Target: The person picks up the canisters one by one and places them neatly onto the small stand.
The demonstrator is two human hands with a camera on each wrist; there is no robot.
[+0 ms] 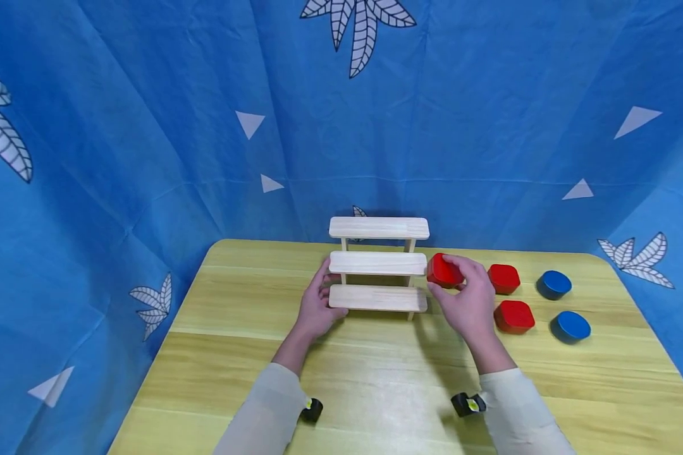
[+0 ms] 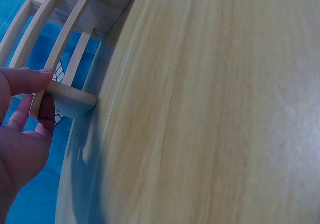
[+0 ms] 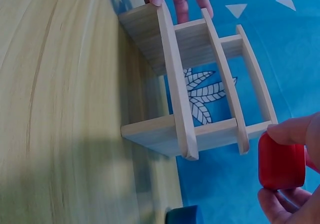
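A small three-tier wooden shelf stands near the back of the table. My left hand grips the left end of its lowest plank, thumb in front and fingers behind, as the left wrist view shows for the hand. In my right hand, a red rounded-square block is pinched between thumb and fingers, held up just beside the shelf's right end. From the right wrist view, the red block is off the table, near the upper planks. The planks carry nothing.
Two more red blocks lie right of my right hand. Farther right are two blue round blocks. A blue patterned cloth hangs behind the wooden table. Each wrist wears a small black camera.
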